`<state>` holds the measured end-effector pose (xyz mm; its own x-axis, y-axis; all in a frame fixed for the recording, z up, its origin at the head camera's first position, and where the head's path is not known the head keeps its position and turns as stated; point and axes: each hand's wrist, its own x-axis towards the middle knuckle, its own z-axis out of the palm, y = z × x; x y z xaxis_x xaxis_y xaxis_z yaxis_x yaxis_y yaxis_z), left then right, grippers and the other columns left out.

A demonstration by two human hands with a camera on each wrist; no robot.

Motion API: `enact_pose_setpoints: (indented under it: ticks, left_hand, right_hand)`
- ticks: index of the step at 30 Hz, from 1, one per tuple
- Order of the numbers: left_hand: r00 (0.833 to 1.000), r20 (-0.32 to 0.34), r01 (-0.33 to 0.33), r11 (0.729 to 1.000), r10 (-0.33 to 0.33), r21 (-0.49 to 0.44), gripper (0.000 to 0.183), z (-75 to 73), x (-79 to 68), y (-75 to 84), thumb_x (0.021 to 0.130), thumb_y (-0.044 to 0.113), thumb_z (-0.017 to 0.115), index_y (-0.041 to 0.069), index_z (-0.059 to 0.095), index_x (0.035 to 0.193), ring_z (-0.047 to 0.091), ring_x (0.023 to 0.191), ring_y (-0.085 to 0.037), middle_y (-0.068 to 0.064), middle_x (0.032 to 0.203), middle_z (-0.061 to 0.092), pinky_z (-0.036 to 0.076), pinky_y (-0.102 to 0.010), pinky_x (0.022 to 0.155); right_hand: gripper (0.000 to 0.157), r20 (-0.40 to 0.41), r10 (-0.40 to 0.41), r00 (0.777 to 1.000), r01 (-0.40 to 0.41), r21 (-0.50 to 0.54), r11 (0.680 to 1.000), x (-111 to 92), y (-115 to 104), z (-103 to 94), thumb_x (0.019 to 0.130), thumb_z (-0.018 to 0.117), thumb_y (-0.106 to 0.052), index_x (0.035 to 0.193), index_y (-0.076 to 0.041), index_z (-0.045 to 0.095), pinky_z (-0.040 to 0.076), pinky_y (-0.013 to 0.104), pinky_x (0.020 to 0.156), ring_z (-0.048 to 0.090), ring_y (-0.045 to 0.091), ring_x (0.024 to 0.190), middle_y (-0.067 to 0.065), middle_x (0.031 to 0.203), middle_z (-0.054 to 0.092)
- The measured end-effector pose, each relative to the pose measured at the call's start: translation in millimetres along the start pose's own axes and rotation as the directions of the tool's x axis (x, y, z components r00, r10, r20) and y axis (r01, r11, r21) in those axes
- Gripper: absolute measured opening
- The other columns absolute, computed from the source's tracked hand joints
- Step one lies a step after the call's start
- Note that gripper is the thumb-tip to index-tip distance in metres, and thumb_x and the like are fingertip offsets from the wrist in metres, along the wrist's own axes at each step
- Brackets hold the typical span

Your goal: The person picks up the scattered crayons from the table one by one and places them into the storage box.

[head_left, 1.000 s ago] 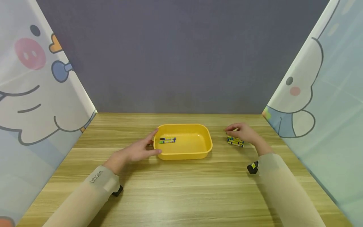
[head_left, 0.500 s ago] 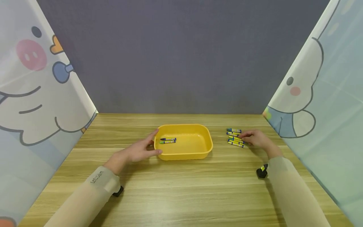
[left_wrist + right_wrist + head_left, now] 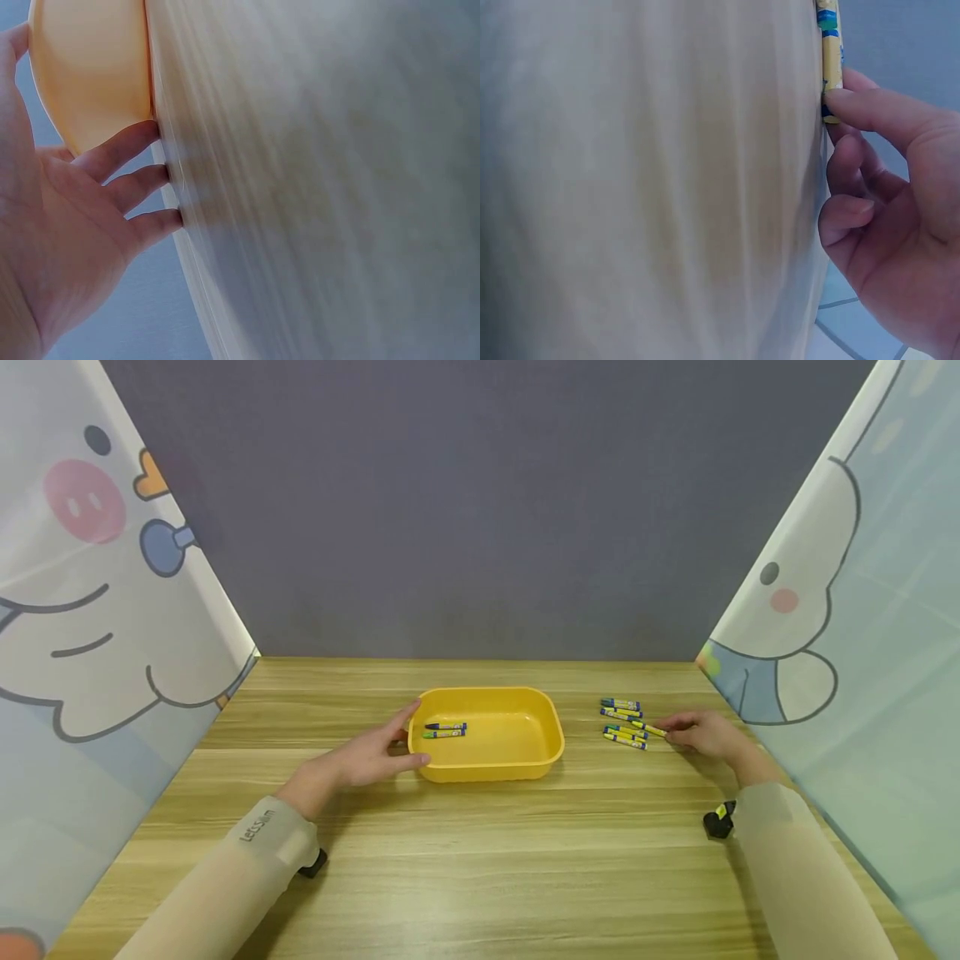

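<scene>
My right hand (image 3: 701,734) pinches the near end of a yellow crayon (image 3: 649,729) between thumb and fingertips, at the right of the table. In the right wrist view the same crayon (image 3: 832,64) shows a blue end band, with the ring and little fingers curled below. Several other crayons (image 3: 621,713) with yellow-and-blue wrappers lie just left of it. My left hand (image 3: 367,758) rests at the left end of a yellow plastic tray (image 3: 491,772), thumb and index finger spread along its rim. Inside the tray, a dark crayon (image 3: 446,726) and a green crayon (image 3: 444,734) lie side by side.
The wood-grain table (image 3: 480,860) ends at a dark grey panel (image 3: 480,510). Cartoon-printed cloths hang on the left and right sides. A black wrist device (image 3: 718,822) sits below the right sleeve.
My right hand has moved right and slightly toward me from over the crayons. One yellow crayon has slid out of the group with it. The left hand and tray stay put.
</scene>
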<state>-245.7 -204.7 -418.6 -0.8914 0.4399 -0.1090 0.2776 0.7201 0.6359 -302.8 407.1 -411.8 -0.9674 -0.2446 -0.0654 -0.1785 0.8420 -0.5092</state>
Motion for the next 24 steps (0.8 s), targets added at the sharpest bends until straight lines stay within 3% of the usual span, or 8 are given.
enact_pose_setpoints:
  ticks: [5,10,13,24]
  left_hand:
    - [1.0,0.002,0.001,1.0,-0.001,0.001,0.111,0.7,-0.6,0.3,0.101,0.07,0.068,0.031,-0.001,0.179,0.057,0.149,-0.038,-0.016,0.158,0.062,0.038,-0.065,0.127]
    - [1.0,0.001,-0.003,1.0,0.003,-0.001,0.11,-0.1,0.0,1.1,0.101,0.07,0.068,0.031,0.0,0.179,0.057,0.149,-0.038,-0.016,0.157,0.063,0.038,-0.065,0.128]
    - [1.0,-0.001,-0.006,1.0,0.006,-0.003,0.11,-0.8,0.3,1.2,0.101,0.07,0.067,0.031,0.0,0.179,0.057,0.149,-0.038,-0.015,0.156,0.063,0.038,-0.065,0.128]
    - [1.0,-0.004,0.011,1.0,-0.011,0.011,0.11,-0.4,-0.9,1.9,0.1,0.072,0.066,0.033,0.0,0.179,0.057,0.15,-0.039,-0.016,0.159,0.062,0.038,-0.066,0.127]
  right_hand:
    - [0.036,-0.013,0.004,1.0,-0.004,0.019,1.0,-1.3,-4.6,1.5,0.105,0.073,-0.021,0.135,-0.002,0.077,0.055,0.027,0.078,0.067,0.014,0.098,0.019,0.123,0.079]
    - [0.039,-0.019,-0.011,1.0,0.011,0.029,1.0,0.1,-26.4,1.0,0.111,0.066,-0.03,0.142,-0.008,0.074,0.056,0.034,0.083,0.07,0.028,0.111,0.02,0.134,0.073]
    - [0.039,-0.022,-0.039,0.999,0.04,0.071,0.997,6.0,-48.0,2.9,0.111,0.066,-0.032,0.144,-0.013,0.073,0.056,0.035,0.084,0.069,0.029,0.111,0.018,0.136,0.072]
    - [0.027,-0.021,-0.204,0.979,0.204,0.143,0.968,34.3,-152.7,29.9,0.107,0.071,-0.023,0.132,-0.02,0.08,0.05,0.031,0.068,0.058,0.019,0.082,0.01,0.12,0.074]
